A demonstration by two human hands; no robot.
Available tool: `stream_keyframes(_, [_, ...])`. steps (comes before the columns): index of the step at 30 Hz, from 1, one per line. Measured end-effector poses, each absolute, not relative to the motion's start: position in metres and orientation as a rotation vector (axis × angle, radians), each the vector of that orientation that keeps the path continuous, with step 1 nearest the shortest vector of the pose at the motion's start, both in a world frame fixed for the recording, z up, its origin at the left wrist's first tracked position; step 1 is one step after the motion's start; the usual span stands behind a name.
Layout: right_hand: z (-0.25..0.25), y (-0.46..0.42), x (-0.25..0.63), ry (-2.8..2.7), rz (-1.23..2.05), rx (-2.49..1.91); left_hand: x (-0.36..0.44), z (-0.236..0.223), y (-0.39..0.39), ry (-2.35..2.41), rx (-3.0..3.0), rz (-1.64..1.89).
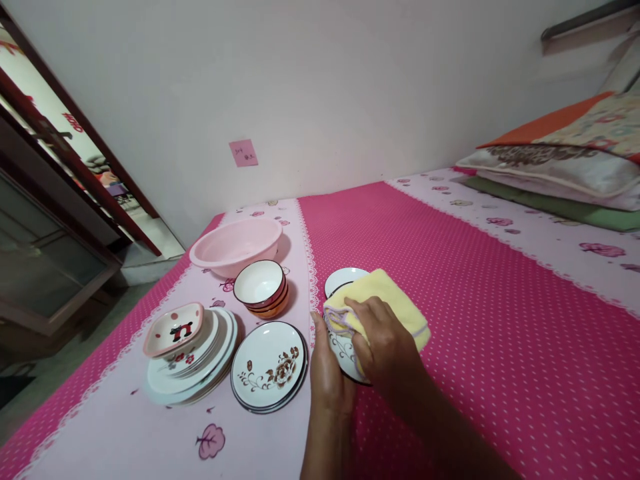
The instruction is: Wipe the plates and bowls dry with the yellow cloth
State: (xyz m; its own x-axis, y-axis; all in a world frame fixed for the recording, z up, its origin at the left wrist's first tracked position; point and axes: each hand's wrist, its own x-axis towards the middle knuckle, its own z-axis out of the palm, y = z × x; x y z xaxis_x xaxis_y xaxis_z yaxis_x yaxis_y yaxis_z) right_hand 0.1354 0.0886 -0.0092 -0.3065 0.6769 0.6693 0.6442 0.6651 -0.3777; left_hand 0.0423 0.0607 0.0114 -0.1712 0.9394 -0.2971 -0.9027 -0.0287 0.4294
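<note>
My left hand point(327, 377) grips a white plate point(344, 355) by its left edge, the thumb along the rim and the other fingers hidden beneath. The plate has a dark rim and a brown vine pattern. My right hand point(385, 337) is closed on a folded yellow cloth point(393, 300), which lies against the plate and covers much of it. Just beyond the held plate, another white plate point(343, 277) rests on the pink bedspread, partly hidden by the cloth. Left of my left hand sits a stack of matching plates point(263, 363) with a brown flower on the top one.
Stacked bowls point(260, 283) stand behind the flowered plates, near a pink basin point(235, 243). Further left, a square patterned bowl point(175, 330) tops a pile of plates point(157, 377). Pillows point(565, 167) lie at the far right, and a white wall point(350, 87) rises behind the bed.
</note>
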Motion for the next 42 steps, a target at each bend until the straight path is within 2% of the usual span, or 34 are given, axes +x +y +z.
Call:
stream_keyframes(5, [-0.003, 0.080, 0.126, -2.128, 0.154, -0.999, 0.039, 0.013, 0.060, 0.627, 0.059, 1.638])
stream_keyframes(19, [0.032, 0.065, 0.145, -2.467, 0.714, -0.904, 0.005, 0.014, 0.057, 0.604, 0.003, 1.591])
stream_keyframes(28, [0.016, 0.087, 0.178, -2.471, 0.266, -1.057, 0.001, 0.019, 0.057, 0.674, 0.023, 1.651])
stream_keyframes(32, [0.016, 0.102, 0.189, -2.304, 0.051, -1.121, -0.001, 0.016, 0.058, 0.658, 0.033, 1.611])
stream_keyframes(42, [0.052, 0.100, 0.224, -1.626, 0.047, -1.228, -0.003, 0.014, 0.059, 0.622, -0.004, 1.580])
